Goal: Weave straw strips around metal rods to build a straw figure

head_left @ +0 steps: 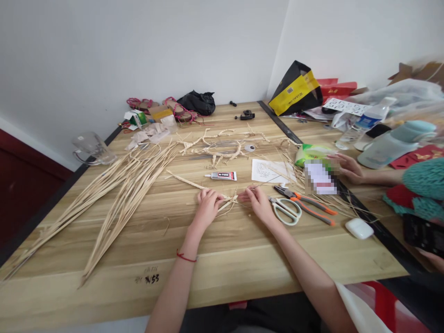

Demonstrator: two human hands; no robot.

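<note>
Near the middle of the table, my left hand (208,206) pinches a small plaited straw piece (229,200), with loose straw ends sticking out of it. The fingers of my right hand (257,201) are closed together at the right end of that piece, on a straw strip. A braided straw length (185,179) runs out to the upper left of my left hand. Just beyond my hands lies a glue tube (224,176). Scissors (287,211) with pale handles rest right of my right hand, beside orange-handled pliers (308,203).
Long straw bundles (118,199) spread across the left side. Braided straw figures (225,150) and a handwritten paper (272,171) lie farther back. A glass mug (93,148) stands at the left edge. On the right are another person's hand (350,169), a white case (359,228) and bottles.
</note>
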